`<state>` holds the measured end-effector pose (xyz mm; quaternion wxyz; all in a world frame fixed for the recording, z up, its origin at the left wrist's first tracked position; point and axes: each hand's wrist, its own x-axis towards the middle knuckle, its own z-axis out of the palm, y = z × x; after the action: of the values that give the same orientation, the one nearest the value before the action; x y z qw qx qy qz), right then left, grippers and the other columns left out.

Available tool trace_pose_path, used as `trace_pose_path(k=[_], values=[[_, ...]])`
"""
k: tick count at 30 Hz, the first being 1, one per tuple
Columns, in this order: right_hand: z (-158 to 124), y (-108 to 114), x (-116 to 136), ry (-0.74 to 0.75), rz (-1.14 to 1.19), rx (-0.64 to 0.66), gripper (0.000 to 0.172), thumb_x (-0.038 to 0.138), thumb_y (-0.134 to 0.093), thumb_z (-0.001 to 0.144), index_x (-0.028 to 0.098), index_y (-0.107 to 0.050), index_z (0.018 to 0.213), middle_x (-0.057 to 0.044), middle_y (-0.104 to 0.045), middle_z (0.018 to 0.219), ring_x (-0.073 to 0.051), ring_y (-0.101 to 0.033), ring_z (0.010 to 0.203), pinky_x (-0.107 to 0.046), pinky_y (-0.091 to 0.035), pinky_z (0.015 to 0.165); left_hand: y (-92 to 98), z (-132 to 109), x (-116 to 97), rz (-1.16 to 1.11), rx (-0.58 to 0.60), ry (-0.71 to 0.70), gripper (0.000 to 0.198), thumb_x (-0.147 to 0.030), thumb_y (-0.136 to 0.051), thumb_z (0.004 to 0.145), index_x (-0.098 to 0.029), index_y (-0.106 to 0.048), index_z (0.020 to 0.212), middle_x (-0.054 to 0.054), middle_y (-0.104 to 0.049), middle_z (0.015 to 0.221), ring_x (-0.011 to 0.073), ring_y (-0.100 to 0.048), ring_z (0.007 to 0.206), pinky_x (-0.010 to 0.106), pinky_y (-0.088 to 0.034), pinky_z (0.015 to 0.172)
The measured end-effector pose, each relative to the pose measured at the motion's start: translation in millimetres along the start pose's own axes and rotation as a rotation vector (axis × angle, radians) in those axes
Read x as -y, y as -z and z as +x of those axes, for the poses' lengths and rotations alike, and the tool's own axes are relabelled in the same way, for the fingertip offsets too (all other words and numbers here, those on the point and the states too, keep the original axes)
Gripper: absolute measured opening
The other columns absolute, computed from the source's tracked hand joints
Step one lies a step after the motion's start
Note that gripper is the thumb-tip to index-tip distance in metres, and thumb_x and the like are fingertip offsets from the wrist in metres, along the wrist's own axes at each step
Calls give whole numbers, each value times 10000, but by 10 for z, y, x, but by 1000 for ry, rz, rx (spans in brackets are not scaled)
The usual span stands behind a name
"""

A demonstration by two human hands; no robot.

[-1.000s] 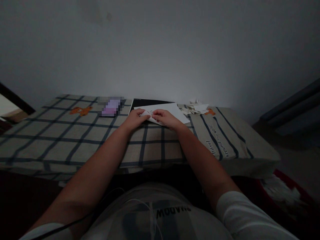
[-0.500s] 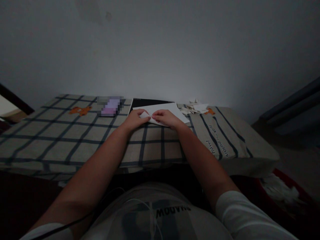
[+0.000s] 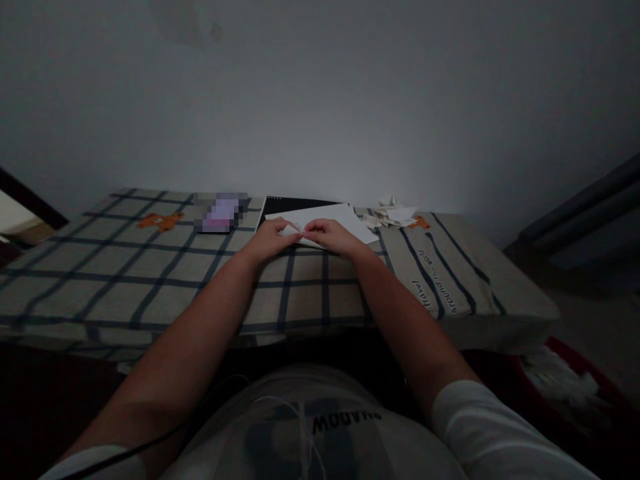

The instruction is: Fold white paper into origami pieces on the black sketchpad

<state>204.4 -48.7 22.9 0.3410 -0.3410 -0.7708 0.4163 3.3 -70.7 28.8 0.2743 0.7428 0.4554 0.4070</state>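
Both my hands meet at the near edge of white paper on the table. My left hand (image 3: 274, 238) pinches a small white piece of folded paper (image 3: 292, 231) between thumb and fingers. From the other side my right hand (image 3: 327, 235) grips the same piece, its fingertips nearly touching my left thumb. Under the hands lies a white sheet of paper (image 3: 345, 219), set at a slant. Beneath that sheet, a black flat board or notebook (image 3: 303, 205) shows at the back. The fold details between my fingers are too small to make out.
A checked cloth covers the table (image 3: 200, 287). A pixelated purple phone-like thing (image 3: 221, 215) lies at the left. To the right sits a pile of folded paper pieces (image 3: 395, 213). Below the table's right end, a red bin (image 3: 565, 353) holds crumpled white stuff. A wall stands behind.
My fingertips have shifted slightly on the folded paper, and less of its raised near edge shows. The arms and the other things stay where they were.
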Motion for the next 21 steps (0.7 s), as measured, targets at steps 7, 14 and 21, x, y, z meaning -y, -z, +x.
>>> trace_pose_path(k=[7,14,21], values=[[-1,17,-6,-22,63,-4,234,392,-646,799,180,-688,888,-12,-638,819,-141,-527,742,-264,-402,684,-1,7,3,-52,-33,-39,307,-451,-689,681,-164,-732,779,62,-723,847,238,-657,862,348,-503,866],[-22,35,-13,-77,51,21,250,407,-653,790,170,-696,855,17,-572,667,-120,-452,614,-260,-347,595,-3,11,49,-39,-29,13,289,-427,-687,653,-163,-705,770,43,-714,813,231,-650,812,332,-517,786],[-2,20,-12,-61,39,-1,206,369,-656,780,175,-694,838,-7,-627,758,-140,-520,718,-271,-400,683,14,-3,34,-8,14,22,293,-444,-706,656,-168,-715,755,45,-709,778,231,-646,797,339,-512,788]])
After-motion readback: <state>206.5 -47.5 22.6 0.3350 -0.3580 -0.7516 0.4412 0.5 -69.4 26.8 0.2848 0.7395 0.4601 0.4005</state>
